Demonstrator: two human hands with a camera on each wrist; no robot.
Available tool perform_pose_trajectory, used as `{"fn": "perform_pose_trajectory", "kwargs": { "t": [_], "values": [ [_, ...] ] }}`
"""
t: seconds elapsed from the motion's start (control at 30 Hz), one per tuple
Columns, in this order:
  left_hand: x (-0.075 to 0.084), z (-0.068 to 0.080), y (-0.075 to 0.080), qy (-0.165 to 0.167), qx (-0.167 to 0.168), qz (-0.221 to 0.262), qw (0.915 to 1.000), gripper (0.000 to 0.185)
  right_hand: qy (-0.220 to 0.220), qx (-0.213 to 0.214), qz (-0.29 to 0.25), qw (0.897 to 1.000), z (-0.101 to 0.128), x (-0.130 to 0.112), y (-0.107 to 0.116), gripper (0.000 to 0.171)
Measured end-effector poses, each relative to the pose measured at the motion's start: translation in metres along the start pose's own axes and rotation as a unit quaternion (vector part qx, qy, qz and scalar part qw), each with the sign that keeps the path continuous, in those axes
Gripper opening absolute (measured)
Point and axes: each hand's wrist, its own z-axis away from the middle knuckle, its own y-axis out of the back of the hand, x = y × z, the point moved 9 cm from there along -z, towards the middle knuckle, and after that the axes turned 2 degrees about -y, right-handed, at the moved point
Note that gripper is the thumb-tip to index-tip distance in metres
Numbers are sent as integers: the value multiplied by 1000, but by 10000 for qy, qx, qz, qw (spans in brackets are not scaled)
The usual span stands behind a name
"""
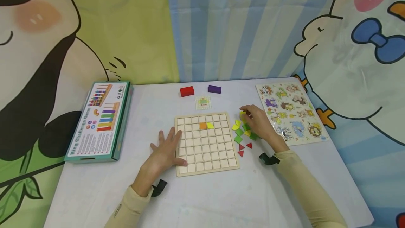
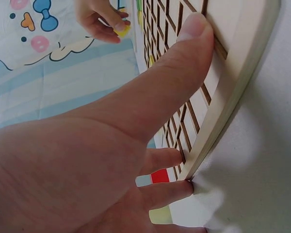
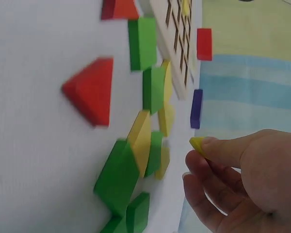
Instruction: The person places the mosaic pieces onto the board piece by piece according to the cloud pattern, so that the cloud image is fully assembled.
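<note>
A wooden grid board (image 1: 207, 149) lies on the table, with an orange square tile (image 1: 203, 126) and a yellow square tile (image 1: 210, 125) in neighbouring cells. My left hand (image 1: 162, 154) rests on the board's left edge, fingers spread, thumb over the lower left corner. Between thumb and index finger, my right hand (image 1: 261, 124) pinches a small yellow block (image 3: 198, 144); its full outline is hidden. Below that hand lie several green blocks (image 3: 117, 175), yellow blocks (image 1: 235, 127) and red triangular blocks (image 3: 91, 91), some partly covered by the hand in the head view.
Behind the board is a small pattern card (image 1: 203, 103), with a red block (image 1: 187, 91) and a purple block (image 1: 214, 89) farther back. A Ring Challenge Game box (image 1: 98, 122) lies left, an animal picture board (image 1: 292, 112) right. A cartoon curtain (image 1: 221, 27) hangs behind.
</note>
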Motion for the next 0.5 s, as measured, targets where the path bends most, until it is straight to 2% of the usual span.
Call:
{"fn": "perform_pose_trajectory", "kwargs": {
  "t": [0.2,0.5],
  "values": [
    [0,0,0,-15,33,7,10000,121,-206,-377,-489,9979,-3,-20,-15,28],
    [1,1,1,-56,62,23,10000,120,182,-670,-822,9942,-1,-42,-39,24]
  ]
}}
